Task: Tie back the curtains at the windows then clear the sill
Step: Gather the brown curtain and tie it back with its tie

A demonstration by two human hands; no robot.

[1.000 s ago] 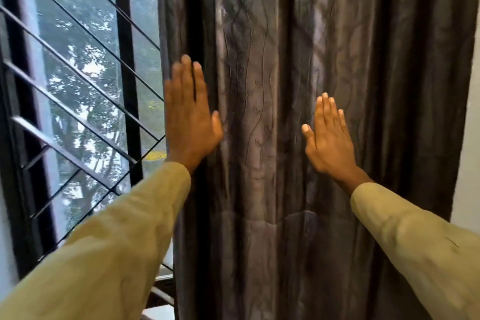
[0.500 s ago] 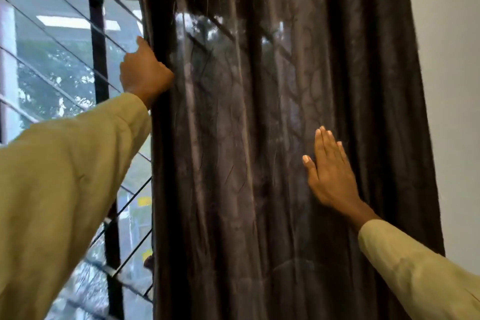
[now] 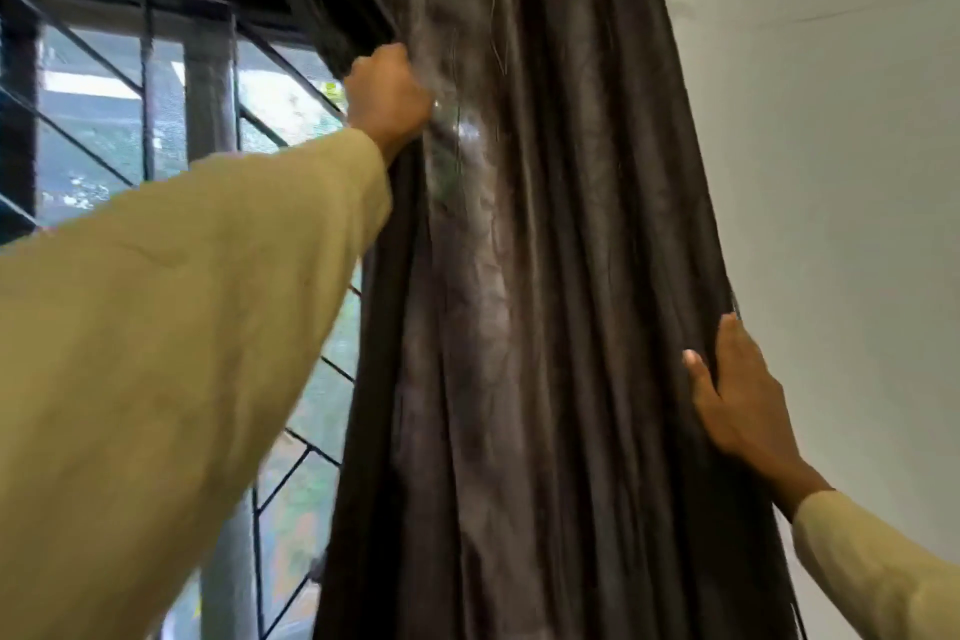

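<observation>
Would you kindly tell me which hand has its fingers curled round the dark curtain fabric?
The left hand, raised high at the window-side edge of the dark brown fabric curtain; the lower right hand rests with straight fingers.

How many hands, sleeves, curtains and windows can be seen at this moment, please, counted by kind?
Hands: 2 (left hand, gripping the curtain's edge; right hand, on its other edge)
Sleeves: 2 (left sleeve, right sleeve)
Curtains: 1 (dark curtain)
Windows: 1 (barred window)
Total: 6
</observation>
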